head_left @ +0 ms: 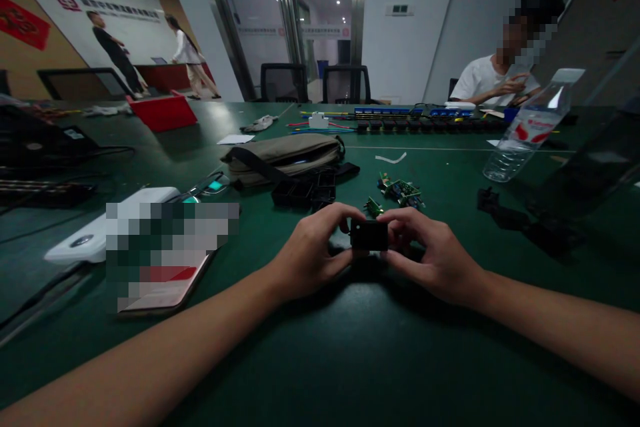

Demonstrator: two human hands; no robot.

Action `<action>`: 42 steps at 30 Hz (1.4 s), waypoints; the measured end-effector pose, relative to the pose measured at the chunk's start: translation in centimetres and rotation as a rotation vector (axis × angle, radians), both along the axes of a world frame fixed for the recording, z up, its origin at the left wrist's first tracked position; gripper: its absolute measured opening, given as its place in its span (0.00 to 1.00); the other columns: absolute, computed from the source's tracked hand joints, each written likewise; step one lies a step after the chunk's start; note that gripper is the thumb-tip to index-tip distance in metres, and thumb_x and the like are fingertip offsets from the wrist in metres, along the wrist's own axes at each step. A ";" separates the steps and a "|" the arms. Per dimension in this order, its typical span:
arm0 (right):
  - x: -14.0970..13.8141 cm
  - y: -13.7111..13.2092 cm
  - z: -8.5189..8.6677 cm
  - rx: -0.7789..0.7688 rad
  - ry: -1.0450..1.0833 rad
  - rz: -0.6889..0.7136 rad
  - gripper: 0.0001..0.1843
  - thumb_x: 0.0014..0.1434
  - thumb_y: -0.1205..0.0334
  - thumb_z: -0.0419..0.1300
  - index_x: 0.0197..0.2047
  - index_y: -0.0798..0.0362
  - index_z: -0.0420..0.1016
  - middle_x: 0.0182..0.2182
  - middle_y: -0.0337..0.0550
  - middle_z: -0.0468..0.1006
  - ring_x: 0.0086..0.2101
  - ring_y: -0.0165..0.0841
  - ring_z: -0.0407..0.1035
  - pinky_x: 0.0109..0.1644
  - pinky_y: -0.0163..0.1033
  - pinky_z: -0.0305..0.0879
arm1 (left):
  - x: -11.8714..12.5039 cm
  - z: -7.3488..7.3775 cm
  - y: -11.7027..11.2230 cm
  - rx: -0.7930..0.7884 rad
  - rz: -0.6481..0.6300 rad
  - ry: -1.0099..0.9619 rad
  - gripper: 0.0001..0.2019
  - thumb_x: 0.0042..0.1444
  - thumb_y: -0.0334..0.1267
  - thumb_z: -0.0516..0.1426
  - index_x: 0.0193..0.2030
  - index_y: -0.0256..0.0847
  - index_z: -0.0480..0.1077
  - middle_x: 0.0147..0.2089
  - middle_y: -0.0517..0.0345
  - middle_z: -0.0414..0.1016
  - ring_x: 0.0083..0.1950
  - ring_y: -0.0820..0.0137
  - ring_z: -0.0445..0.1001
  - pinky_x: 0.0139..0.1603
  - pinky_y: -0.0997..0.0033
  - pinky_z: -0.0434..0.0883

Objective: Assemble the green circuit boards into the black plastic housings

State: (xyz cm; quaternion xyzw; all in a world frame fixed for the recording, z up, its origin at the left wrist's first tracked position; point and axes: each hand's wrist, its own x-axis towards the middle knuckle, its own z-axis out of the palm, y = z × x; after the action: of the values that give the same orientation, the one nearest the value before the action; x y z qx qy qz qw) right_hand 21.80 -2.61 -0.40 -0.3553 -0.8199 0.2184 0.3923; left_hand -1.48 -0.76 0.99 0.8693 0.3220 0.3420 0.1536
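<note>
Between my two hands is a small black rectangular plastic case (369,235), held just above the green table. The thumb and fingers of my left hand (320,243) pinch its left end. My right hand (429,245) grips the right end in the same way. Just beyond the case lies a small pile of green circuit boards (400,191), with one loose green board (373,207) close to my fingertips. Several black plastic housings (305,192) sit behind my left hand, partly hidden by it. What is inside the case cannot be seen.
A grey-brown pouch (290,155) lies beyond the housings. On the left are a phone (170,267) and a white power bank (135,213). A tilted water bottle (533,127) and black parts (510,213) are on the right. Another person (493,83) sits across the table (380,360).
</note>
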 end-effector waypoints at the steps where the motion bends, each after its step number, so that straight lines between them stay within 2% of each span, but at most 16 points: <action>1: 0.1 0.1 0.0 -0.015 0.004 0.003 0.19 0.59 0.65 0.61 0.54 0.51 0.67 0.33 0.37 0.74 0.29 0.27 0.69 0.32 0.33 0.68 | 0.1 0.0 0.1 0.000 0.005 -0.004 0.17 0.56 0.34 0.62 0.52 0.41 0.68 0.48 0.53 0.78 0.44 0.67 0.77 0.44 0.67 0.74; 9: 0.4 0.4 0.1 -0.087 0.036 0.011 0.19 0.60 0.62 0.62 0.55 0.50 0.68 0.33 0.39 0.76 0.27 0.27 0.69 0.29 0.32 0.67 | 0.2 0.4 0.1 -0.048 0.032 -0.017 0.17 0.56 0.34 0.62 0.52 0.41 0.68 0.48 0.52 0.79 0.45 0.66 0.77 0.44 0.67 0.75; 16: 0.3 0.3 0.3 -0.080 0.040 0.006 0.19 0.61 0.62 0.61 0.55 0.50 0.68 0.36 0.41 0.77 0.30 0.29 0.71 0.31 0.34 0.69 | 0.0 0.6 -0.1 -0.063 0.037 -0.037 0.17 0.56 0.35 0.62 0.52 0.41 0.68 0.46 0.53 0.78 0.41 0.68 0.76 0.37 0.70 0.73; 21: 0.2 0.1 0.3 -0.080 0.026 -0.003 0.18 0.61 0.62 0.60 0.55 0.50 0.68 0.36 0.41 0.77 0.31 0.29 0.71 0.31 0.34 0.69 | 0.1 0.6 -0.2 -0.068 0.033 -0.046 0.17 0.55 0.33 0.62 0.52 0.41 0.68 0.47 0.54 0.78 0.43 0.68 0.76 0.40 0.70 0.73; 27: 0.4 0.1 0.1 -0.136 0.043 0.027 0.24 0.61 0.61 0.60 0.60 0.51 0.64 0.40 0.45 0.79 0.32 0.30 0.72 0.32 0.34 0.69 | 0.3 0.4 -0.2 -0.055 0.080 -0.070 0.17 0.55 0.36 0.63 0.51 0.41 0.68 0.42 0.56 0.77 0.38 0.70 0.74 0.32 0.74 0.70; 32: 0.5 0.1 0.0 -0.192 0.021 0.054 0.31 0.61 0.63 0.60 0.66 0.52 0.58 0.35 0.41 0.80 0.27 0.28 0.71 0.30 0.33 0.67 | 0.3 0.0 0.0 -0.091 0.108 -0.126 0.17 0.57 0.38 0.62 0.52 0.41 0.67 0.44 0.54 0.77 0.38 0.70 0.74 0.33 0.73 0.71; 36: 0.6 0.0 0.0 -0.163 0.025 0.042 0.30 0.61 0.64 0.59 0.65 0.52 0.61 0.33 0.39 0.79 0.25 0.26 0.69 0.28 0.33 0.65 | 0.3 -0.3 0.1 -0.121 0.113 -0.129 0.17 0.56 0.38 0.63 0.51 0.41 0.67 0.43 0.55 0.76 0.37 0.71 0.74 0.33 0.74 0.71; 42: 0.6 0.0 -0.1 -0.170 0.033 0.037 0.29 0.61 0.65 0.59 0.65 0.53 0.62 0.32 0.39 0.79 0.27 0.28 0.70 0.29 0.33 0.65 | 0.2 -0.5 0.1 -0.130 0.101 -0.132 0.18 0.57 0.37 0.63 0.52 0.41 0.66 0.46 0.53 0.77 0.40 0.69 0.76 0.35 0.73 0.72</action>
State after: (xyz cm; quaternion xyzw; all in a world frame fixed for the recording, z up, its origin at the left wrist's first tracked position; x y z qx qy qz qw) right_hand 22.42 -2.58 -0.46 -0.3683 -0.7983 0.3001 0.3702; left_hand -1.26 -0.64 0.51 0.8157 0.3759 0.3843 0.2135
